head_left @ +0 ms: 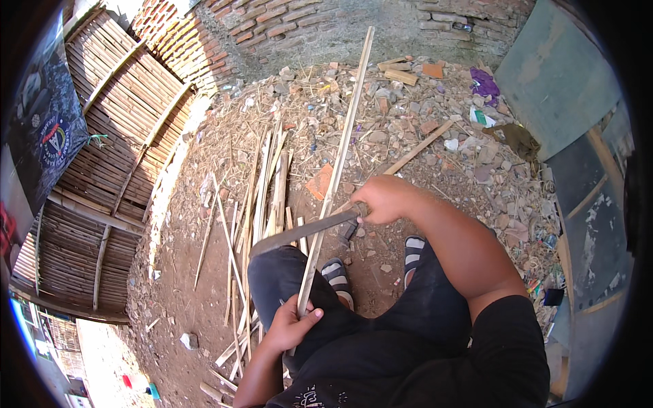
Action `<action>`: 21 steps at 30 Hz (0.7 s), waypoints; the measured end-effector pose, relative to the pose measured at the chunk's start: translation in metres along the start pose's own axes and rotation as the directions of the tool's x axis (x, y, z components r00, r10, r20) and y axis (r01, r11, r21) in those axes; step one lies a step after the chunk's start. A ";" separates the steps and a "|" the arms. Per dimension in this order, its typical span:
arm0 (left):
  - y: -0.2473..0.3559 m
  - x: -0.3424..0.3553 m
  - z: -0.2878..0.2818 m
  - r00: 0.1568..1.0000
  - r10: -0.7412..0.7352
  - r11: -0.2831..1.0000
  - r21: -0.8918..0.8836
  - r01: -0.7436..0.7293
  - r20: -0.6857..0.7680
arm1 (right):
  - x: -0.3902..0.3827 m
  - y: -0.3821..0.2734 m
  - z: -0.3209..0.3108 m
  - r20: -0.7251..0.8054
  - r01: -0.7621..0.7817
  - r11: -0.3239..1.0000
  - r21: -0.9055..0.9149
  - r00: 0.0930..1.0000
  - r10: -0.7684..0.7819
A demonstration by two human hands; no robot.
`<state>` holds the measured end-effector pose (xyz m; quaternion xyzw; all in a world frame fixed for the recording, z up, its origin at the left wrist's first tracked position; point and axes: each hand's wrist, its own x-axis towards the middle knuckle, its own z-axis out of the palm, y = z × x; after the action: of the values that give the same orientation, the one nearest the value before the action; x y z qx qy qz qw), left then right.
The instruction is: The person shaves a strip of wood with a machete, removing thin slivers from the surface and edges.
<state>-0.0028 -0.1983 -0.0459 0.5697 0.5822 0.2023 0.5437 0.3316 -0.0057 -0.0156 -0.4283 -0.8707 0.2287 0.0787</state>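
Note:
My left hand [292, 325] is closed around the lower end of a long, pale bamboo strip [345, 132], close to my left thigh. The strip slants up and away, its far end reaching toward the brick wall. In my right hand [386, 200] is the handle of a machete [303, 232], whose long dark blade points left and lies across the strip above my left knee. Blade and strip appear to touch where they cross. Several split bamboo strips [262, 194] lie in a loose pile on the ground beyond and left of my left knee.
Rubble and brick pieces [435, 146] cover the ground up to the brick wall [326, 30]. A slatted bamboo panel [119, 102] stands at the left, beside a printed banner [47, 129]. Grey-green boards [561, 75] lean at the right. A wooden stick [422, 146] lies ahead of my right hand.

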 end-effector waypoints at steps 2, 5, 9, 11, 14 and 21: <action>0.003 0.001 0.001 1.000 -0.002 0.999 -0.038 0.001 -0.026 | 0.001 0.033 -0.006 -0.179 -0.197 0.977 0.083 0.961 0.209; 0.004 0.001 0.001 1.000 -0.015 0.997 -0.069 0.013 -0.022 | -0.004 0.060 -0.013 -0.365 -0.383 0.915 0.128 0.839 0.402; -0.001 0.001 0.001 1.000 0.002 0.995 -0.097 -0.004 -0.015 | -0.005 0.056 -0.013 -0.237 -0.314 0.932 0.180 0.906 0.351; -0.003 0.003 0.001 1.000 0.010 0.992 -0.124 -0.012 -0.014 | 0.000 0.038 -0.009 -0.180 -0.266 0.952 0.150 0.940 0.290; -0.001 0.001 0.001 1.000 -0.008 0.991 -0.136 0.006 -0.007 | 0.002 0.008 0.004 -0.096 -0.097 0.995 0.013 0.991 0.097; 0.005 -0.002 0.003 0.999 -0.018 1.000 0.021 0.019 -0.029 | -0.002 -0.038 0.010 0.097 0.155 0.977 -0.149 0.985 -0.142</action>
<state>0.0009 -0.2000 -0.0419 0.5671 0.5972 0.1993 0.5311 0.3025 -0.0303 -0.0068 -0.3566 -0.9181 0.1714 0.0242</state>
